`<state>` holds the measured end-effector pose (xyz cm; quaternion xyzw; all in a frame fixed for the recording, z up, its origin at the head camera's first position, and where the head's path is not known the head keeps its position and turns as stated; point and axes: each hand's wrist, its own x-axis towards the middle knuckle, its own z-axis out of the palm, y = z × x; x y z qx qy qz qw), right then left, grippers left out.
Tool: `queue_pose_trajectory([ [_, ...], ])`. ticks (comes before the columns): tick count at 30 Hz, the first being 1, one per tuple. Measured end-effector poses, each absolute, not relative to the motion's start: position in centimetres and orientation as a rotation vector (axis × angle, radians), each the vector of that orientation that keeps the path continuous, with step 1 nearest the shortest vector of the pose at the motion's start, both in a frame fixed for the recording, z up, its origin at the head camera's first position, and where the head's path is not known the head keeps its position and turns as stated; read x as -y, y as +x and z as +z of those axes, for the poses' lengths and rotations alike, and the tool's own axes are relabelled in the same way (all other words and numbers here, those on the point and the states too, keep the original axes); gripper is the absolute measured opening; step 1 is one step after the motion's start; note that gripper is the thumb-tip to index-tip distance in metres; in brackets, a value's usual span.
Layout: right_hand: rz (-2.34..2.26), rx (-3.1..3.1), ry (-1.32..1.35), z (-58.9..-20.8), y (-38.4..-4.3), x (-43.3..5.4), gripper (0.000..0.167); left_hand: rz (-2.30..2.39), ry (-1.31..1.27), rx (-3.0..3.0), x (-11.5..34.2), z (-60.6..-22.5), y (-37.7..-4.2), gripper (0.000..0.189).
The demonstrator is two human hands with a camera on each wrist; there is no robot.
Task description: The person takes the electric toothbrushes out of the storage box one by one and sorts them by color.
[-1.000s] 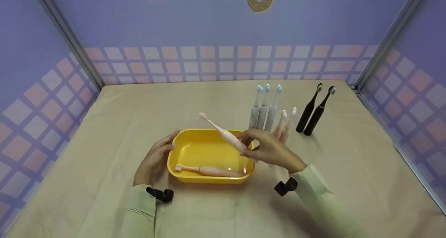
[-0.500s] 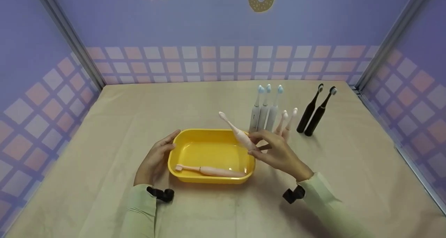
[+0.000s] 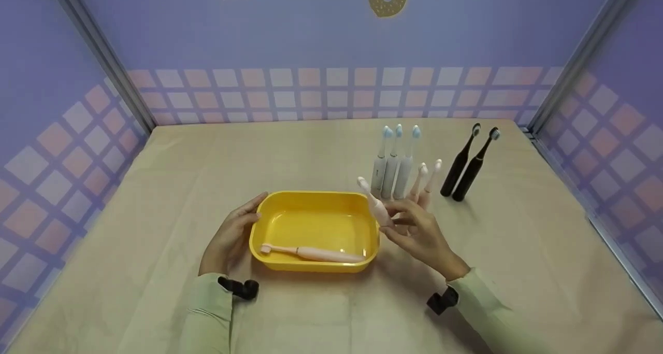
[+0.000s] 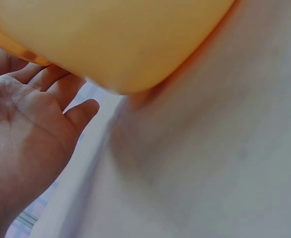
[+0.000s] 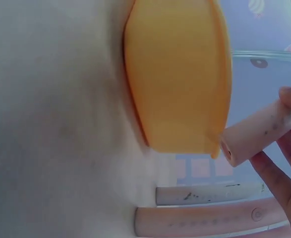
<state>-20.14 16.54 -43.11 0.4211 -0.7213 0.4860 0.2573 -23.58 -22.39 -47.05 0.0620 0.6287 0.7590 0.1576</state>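
My left hand [image 3: 233,232] grips the left end of a yellow plastic basin [image 3: 316,194], thumb at the rim and fingers along the outer wall; the palm [image 4: 31,124] faces the basin's side in the left wrist view. My right hand [image 3: 422,235] pinches a pale pink electric toothbrush [image 3: 379,211] by its handle, over the basin's right rim, brush head up and tilted left. Its bottom end [image 5: 237,144] overlaps the rim in the right wrist view. Another pink electric toothbrush [image 3: 329,254] lies inside the basin along the near wall, head to the left.
Behind the right hand stand three white electric toothbrushes [image 3: 392,172] with blue-tinted heads and two pink ones [image 3: 426,193]. Farther right are two black toothbrushes [image 3: 469,175]. Patterned walls enclose the cloth-covered table [image 3: 217,157] at the back and sides.
My right hand has moved right with the pink toothbrush, from over the basin to its right rim, and the brush has become more upright. Left hand and basin have stayed put.
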Motion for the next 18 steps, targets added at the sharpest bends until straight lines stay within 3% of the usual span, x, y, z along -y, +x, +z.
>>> queue_pose_trajectory([
  [18, 1.396, 1.903, 0.833, -45.9, -20.1, -19.9, 0.042, 2.152, 0.195, -1.826, 22.5, -47.1, -23.6, 0.057],
])
